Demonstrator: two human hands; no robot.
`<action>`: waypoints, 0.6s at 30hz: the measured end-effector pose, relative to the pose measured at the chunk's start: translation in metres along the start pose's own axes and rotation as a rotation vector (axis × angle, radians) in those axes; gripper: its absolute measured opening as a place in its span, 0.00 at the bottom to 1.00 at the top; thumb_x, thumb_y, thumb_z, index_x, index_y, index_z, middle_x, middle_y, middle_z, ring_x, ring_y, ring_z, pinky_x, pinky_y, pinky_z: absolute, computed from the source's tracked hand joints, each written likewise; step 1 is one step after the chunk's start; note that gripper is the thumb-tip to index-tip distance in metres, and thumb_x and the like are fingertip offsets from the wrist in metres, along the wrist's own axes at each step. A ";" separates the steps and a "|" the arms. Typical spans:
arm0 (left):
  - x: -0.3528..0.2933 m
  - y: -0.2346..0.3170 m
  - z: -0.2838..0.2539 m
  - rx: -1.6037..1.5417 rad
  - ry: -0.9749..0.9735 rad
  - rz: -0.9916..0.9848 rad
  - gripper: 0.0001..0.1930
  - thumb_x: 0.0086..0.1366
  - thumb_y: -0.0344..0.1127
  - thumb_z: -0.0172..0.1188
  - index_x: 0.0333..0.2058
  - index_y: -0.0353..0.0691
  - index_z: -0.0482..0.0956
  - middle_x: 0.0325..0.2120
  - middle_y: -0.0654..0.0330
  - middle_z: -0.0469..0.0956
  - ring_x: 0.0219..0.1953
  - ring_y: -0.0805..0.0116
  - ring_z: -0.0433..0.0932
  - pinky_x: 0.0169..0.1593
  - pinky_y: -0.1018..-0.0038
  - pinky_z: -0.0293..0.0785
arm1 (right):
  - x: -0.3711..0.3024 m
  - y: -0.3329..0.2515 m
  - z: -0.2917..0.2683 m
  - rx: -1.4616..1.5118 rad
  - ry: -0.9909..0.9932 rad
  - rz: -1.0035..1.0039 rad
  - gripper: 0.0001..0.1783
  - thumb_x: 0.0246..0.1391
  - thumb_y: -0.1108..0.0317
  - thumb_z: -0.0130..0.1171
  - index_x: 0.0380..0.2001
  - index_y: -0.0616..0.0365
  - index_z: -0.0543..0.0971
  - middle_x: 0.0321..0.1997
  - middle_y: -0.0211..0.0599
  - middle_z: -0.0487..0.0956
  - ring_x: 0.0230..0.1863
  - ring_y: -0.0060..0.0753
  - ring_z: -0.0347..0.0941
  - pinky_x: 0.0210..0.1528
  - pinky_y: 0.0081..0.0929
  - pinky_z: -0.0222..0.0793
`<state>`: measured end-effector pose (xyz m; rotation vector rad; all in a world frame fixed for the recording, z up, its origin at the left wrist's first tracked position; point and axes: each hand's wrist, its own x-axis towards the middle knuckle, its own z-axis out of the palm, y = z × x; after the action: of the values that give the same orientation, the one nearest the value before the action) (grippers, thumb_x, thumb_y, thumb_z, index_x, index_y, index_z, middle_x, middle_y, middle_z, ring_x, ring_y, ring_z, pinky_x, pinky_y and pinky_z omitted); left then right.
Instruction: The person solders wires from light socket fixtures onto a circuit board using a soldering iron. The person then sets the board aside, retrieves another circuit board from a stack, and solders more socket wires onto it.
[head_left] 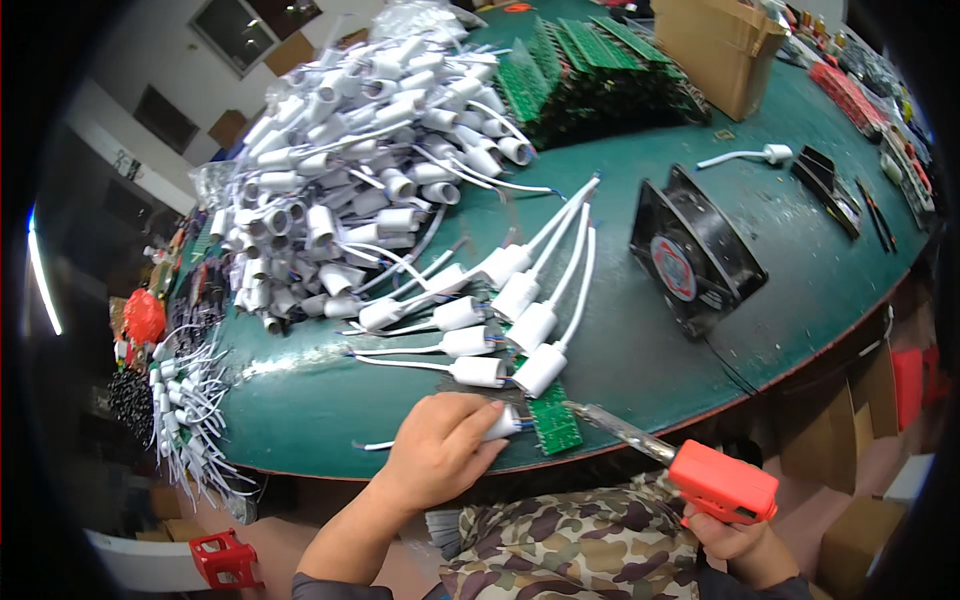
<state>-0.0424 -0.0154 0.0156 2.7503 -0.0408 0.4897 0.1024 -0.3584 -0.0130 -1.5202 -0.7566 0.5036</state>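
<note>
Near the table's front edge, my left hand (447, 437) has its thumb and fingers closed on a white cylindrical housing (503, 424) with a white cable. Thin wires run from that housing to a green circuit board (555, 420) lying beside it. A red soldering gun (722, 481) is in my right hand (728, 537), its metal tip pointing left at the board's right edge. Whether the tip touches the board I cannot tell. More white cable housings (541, 370) lie in two rows along both sides of the board strip, their cables fanning outward.
A big heap of white cable housings (350, 170) covers the back left. Behind stand stacked green circuit boards (590, 60) and a cardboard box (715, 50). To the right are a black fan (695, 250), a black holder (828, 190) and pliers (876, 215).
</note>
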 end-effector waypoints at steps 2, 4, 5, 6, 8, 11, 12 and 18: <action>0.007 -0.003 -0.001 0.018 0.011 0.065 0.24 0.50 0.29 0.75 0.48 0.39 0.82 0.41 0.57 0.81 0.43 0.55 0.80 0.47 0.61 0.74 | -0.009 0.008 -0.006 -0.021 -0.040 -0.037 0.18 0.53 0.69 0.65 0.44 0.70 0.80 0.28 0.37 0.82 0.24 0.26 0.78 0.28 0.27 0.75; 0.014 -0.005 0.000 0.089 0.061 0.124 0.22 0.52 0.29 0.73 0.47 0.41 0.82 0.43 0.59 0.82 0.45 0.58 0.79 0.49 0.62 0.73 | -0.019 0.017 -0.007 0.060 0.021 0.055 0.19 0.55 0.68 0.65 0.46 0.70 0.79 0.29 0.37 0.82 0.23 0.25 0.77 0.27 0.26 0.75; 0.015 -0.008 0.003 0.128 0.082 0.137 0.20 0.54 0.29 0.71 0.47 0.42 0.82 0.45 0.61 0.82 0.45 0.59 0.79 0.49 0.63 0.73 | -0.017 0.014 -0.009 0.062 0.008 0.035 0.21 0.57 0.66 0.66 0.48 0.71 0.78 0.29 0.37 0.82 0.23 0.24 0.77 0.26 0.25 0.75; 0.015 -0.010 0.005 0.144 0.090 0.129 0.20 0.54 0.29 0.71 0.47 0.42 0.82 0.45 0.61 0.82 0.45 0.59 0.79 0.49 0.63 0.73 | -0.014 0.012 -0.007 0.066 -0.006 0.022 0.21 0.57 0.66 0.66 0.48 0.71 0.78 0.29 0.37 0.82 0.23 0.24 0.77 0.26 0.25 0.75; 0.018 -0.012 0.011 0.143 0.123 0.144 0.19 0.56 0.29 0.70 0.47 0.43 0.82 0.46 0.61 0.81 0.47 0.60 0.79 0.49 0.63 0.72 | -0.012 0.009 0.000 0.150 0.104 0.094 0.21 0.57 0.66 0.67 0.47 0.71 0.79 0.29 0.37 0.82 0.22 0.24 0.77 0.26 0.23 0.75; 0.016 -0.019 0.010 0.115 0.133 0.146 0.21 0.54 0.28 0.72 0.48 0.44 0.83 0.47 0.59 0.80 0.48 0.58 0.79 0.50 0.61 0.73 | -0.016 0.022 -0.007 0.088 0.088 0.006 0.22 0.57 0.66 0.67 0.49 0.72 0.78 0.30 0.38 0.82 0.22 0.25 0.77 0.25 0.23 0.76; 0.015 -0.021 0.009 0.087 0.133 0.149 0.22 0.52 0.28 0.73 0.48 0.44 0.83 0.47 0.58 0.80 0.49 0.56 0.79 0.52 0.61 0.73 | -0.017 0.022 -0.008 0.098 0.082 0.028 0.23 0.57 0.66 0.68 0.50 0.73 0.77 0.31 0.39 0.83 0.22 0.25 0.78 0.25 0.23 0.76; 0.009 -0.058 -0.033 0.168 0.290 -0.077 0.23 0.51 0.27 0.72 0.49 0.38 0.81 0.49 0.50 0.80 0.52 0.49 0.78 0.55 0.58 0.75 | -0.013 0.015 -0.005 0.122 0.080 0.079 0.24 0.57 0.67 0.68 0.52 0.73 0.76 0.35 0.45 0.84 0.23 0.25 0.79 0.26 0.23 0.78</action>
<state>-0.0394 0.0503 0.0285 2.7978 0.1845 0.9018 0.0995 -0.3705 -0.0289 -1.4515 -0.5947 0.5350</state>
